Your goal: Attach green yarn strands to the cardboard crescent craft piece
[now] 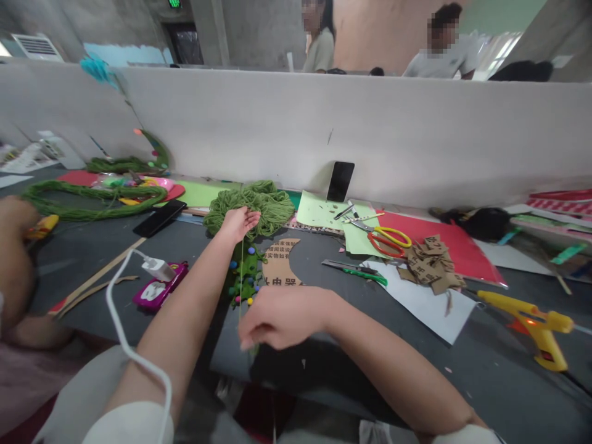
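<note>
My left hand reaches forward to a loose pile of green yarn and pinches a thin green strand that runs taut back toward me. My right hand, close to my body, is closed with its fingertips pinching the near end of that same strand. Under the strand lies a small green felt piece with coloured pompoms beside a brown cardboard cut-out with printed characters. All of this rests on a dark grey table.
Red-and-yellow scissors, a green-handled cutter, cardboard scraps, white paper and a yellow glue gun lie right. A phone leans on the grey partition. A white charger cable, pink case, black phone and yarn-wrapped hoops lie left. Another person's arm is at far left.
</note>
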A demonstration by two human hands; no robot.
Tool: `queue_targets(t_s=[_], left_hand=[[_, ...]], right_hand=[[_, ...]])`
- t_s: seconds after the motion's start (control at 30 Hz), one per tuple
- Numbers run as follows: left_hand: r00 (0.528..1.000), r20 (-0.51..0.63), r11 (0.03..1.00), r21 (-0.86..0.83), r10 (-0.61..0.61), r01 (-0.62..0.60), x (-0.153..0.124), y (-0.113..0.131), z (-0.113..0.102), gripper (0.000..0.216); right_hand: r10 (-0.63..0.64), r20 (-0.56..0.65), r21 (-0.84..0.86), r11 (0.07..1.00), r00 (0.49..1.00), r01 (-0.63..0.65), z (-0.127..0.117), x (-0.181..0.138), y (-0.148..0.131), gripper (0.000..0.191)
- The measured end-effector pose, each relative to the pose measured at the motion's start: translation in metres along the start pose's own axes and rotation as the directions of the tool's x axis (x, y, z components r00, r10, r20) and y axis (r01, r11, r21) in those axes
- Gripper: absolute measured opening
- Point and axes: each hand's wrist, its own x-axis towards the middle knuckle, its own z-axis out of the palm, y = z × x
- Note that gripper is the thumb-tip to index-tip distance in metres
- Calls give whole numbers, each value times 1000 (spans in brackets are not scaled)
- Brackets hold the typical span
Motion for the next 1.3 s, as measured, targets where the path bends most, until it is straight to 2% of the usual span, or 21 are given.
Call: queue_targets(t_s=[0.07, 0.1, 0.17, 0.23, 0.3, 0.33, 0.37, 0.4, 0.43, 0.47, 0.5, 0.53, 0.57, 0.6, 0.73, 0.83, 0.9, 1.07, 1.2, 1.3], left_hand=[[1000, -1, 1000, 5, -26, 26, 6, 4, -1, 20], [999, 4, 999, 11, -40, 40, 8, 5, -1, 18], [998, 30, 998, 29, -64, 63, 9, 7, -3, 26], [995, 71, 996, 52, -73, 70, 7, 6, -5, 40], [991, 113, 996, 75, -66, 57, 0, 4, -9, 39], [990, 132, 995, 86, -56, 45, -4, 3, -11, 30], [987, 152, 995, 98, -44, 29, -9, 2, -13, 21], [985, 172, 994, 110, -29, 11, -14, 0, -14, 17], [981, 192, 993, 121, -12, -11, -19, -1, -16, 22], [977, 212, 991, 132, 4, -33, -23, -2, -17, 29], [972, 233, 988, 143, 18, -52, -28, -4, -17, 33], [968, 251, 986, 153, 29, -69, -32, -6, -17, 36], [963, 267, 983, 162, 37, -83, -36, -7, -16, 37], [959, 281, 981, 169, 43, -94, -38, -9, -15, 37], [947, 313, 975, 178, 69, -130, -44, -15, -11, 27], [937, 347, 972, 203, 45, -122, -46, -18, -12, 11], [930, 368, 969, 222, 18, -107, -46, -21, -14, 9], [927, 374, 975, 210, -13, -72, -46, -25, -17, 13], [936, 345, 985, 175, -67, 6, -46, -20, -15, 9], [952, 290, 988, 144, -95, 54, -45, -16, -10, 17]], right_hand=[[-52, 176, 7, 999, 983, 52, 6, -4, -21, 28], [-78, 224, 11, 997, 971, 78, 9, -6, -30, 33], [-114, 277, 86, 992, 954, 93, 12, -10, -38, 39], [-89, 292, 226, 974, 952, 21, 6, -12, -32, 39], [42, 233, 322, 939, 972, -118, -7, -15, -10, 31], [169, 99, 300, 935, 981, -191, -15, -16, 6, 29], [300, -48, 281, 919, 953, -275, -22, -17, 24, 26], [366, -180, 271, 911, 913, -312, -28, -17, 44, 25], [424, -305, 292, 894, 853, -340, -31, -16, 63, 27], [520, -473, 428, 841, 712, -330, -33, -13, 81, 26], [608, -535, 586, 767, 587, -261, -33, -9, 98, 25], [688, -544, 706, 685, 480, -182, -32, -3, 111, 24], [713, -556, 734, 662, 427, -152, -31, 3, 122, 24], [732, -550, 757, 640, 402, -129, -29, 11, 130, 26], [753, -536, 761, 627, 381, -168, -29, 42, 145, 38], [768, -560, 741, 632, 310, -227, -36, 58, 154, 44], [766, -582, 722, 641, 272, -260, -40, 65, 161, 42], [721, -639, 634, 691, 267, -347, -44, 71, 167, 31], [644, -729, 497, 731, 232, -468, -46, 60, 160, 31], [568, -782, 374, 756, 256, -537, -44, 51, 152, 29]])
